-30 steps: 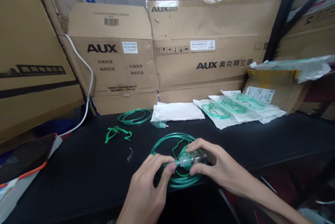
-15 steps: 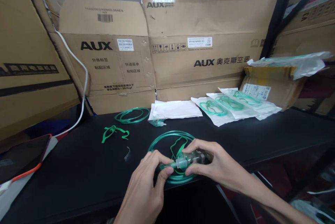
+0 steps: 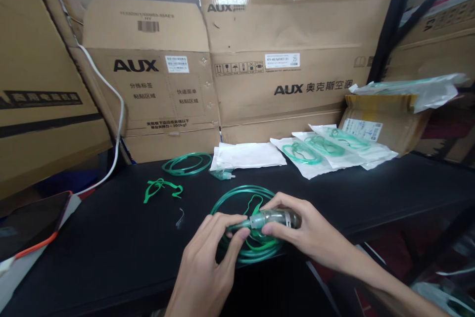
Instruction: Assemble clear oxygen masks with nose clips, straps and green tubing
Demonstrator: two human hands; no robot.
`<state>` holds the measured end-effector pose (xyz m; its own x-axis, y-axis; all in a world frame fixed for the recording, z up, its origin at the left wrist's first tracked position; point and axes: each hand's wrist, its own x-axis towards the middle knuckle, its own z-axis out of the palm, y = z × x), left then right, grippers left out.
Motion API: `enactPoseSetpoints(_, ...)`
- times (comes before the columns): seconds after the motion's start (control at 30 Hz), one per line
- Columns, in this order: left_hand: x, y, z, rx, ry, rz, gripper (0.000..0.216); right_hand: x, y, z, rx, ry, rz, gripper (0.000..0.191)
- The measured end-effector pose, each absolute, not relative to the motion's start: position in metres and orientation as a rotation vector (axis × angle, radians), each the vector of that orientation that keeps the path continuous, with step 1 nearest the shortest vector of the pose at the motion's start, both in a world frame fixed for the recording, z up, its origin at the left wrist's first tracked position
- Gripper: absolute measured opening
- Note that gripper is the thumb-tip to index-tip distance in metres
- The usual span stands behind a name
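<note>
Since half a second ago, the clear plastic cylindrical chamber (image 3: pixel 276 218) has risen slightly and lies more level between the hands. The right hand (image 3: pixel 309 233) is curled closed around it, thumb on top and fingers beneath. The left hand (image 3: pixel 208 257) pinches the green tube end (image 3: pixel 236 228) at the chamber's whitish neck. Both are just above the coiled green plastic tubing (image 3: pixel 241 189), which lies on the black table (image 3: pixel 111 248) near its front edge.

Right hand (image 3: pixel 313 233) has levelled the clear chamber (image 3: pixel 276 218); left hand (image 3: pixel 206 260) pinches the green tube (image 3: pixel 240 189) closer in.
</note>
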<state>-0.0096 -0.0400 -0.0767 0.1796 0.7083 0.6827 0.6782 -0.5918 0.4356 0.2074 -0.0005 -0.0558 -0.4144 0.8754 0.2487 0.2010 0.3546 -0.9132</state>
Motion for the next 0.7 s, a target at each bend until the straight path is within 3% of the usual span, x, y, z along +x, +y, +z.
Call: enactPoseSetpoints(0.7,-0.0112,-0.0393,-0.082,2.485,1.285,1.534,0.018,0.2106,0.0004,-0.0575,-0.883,-1.952,0.98,0.021)
